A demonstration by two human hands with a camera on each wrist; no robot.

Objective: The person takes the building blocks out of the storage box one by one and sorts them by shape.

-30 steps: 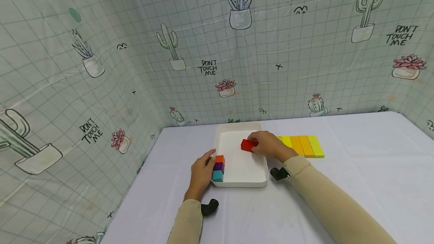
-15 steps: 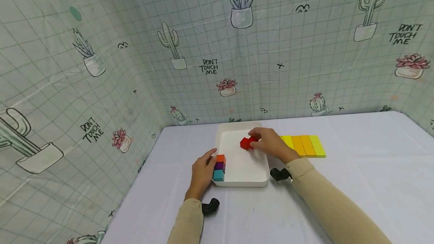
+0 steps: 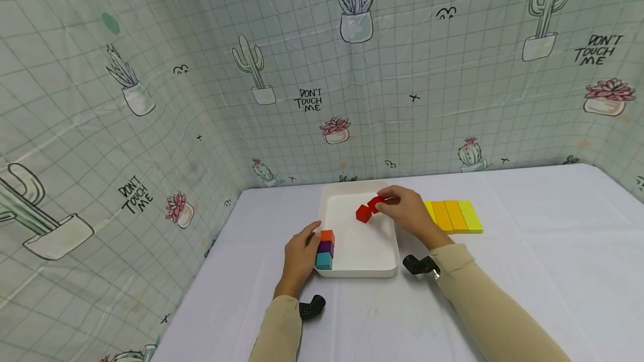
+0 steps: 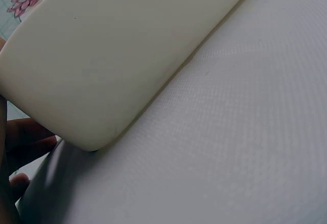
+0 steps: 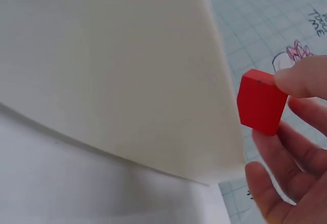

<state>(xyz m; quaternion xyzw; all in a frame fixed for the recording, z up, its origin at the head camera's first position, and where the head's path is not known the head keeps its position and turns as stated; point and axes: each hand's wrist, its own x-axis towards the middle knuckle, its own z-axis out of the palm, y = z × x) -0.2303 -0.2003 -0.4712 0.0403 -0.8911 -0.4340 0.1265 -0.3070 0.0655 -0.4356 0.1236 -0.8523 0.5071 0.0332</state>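
In the head view my right hand [image 3: 411, 215] pinches a red block [image 3: 375, 204] between thumb and fingers over the far right part of a white tray [image 3: 358, 274]. The right wrist view shows this red block [image 5: 263, 101] held at the fingertips, above the tray's rim. A second red cube [image 3: 364, 214] sits in the tray just left of it. My left hand [image 3: 298, 257] holds the tray's left side, thumb at the rim beside an orange cube [image 3: 327, 235]. Purple [image 3: 326, 247] and teal cubes [image 3: 324, 261] continue that row along the left wall.
Right of the tray, yellow and orange flat strips [image 3: 453, 217] lie side by side, partly behind my right hand. A white cloth covers the table [image 3: 543, 228]. A printed curtain [image 3: 417, 127] hangs behind it and at the left.
The two red blocks, side by side a second ago, have come apart. My right hand has drawn one up and to the right. The left hand stays at the tray.
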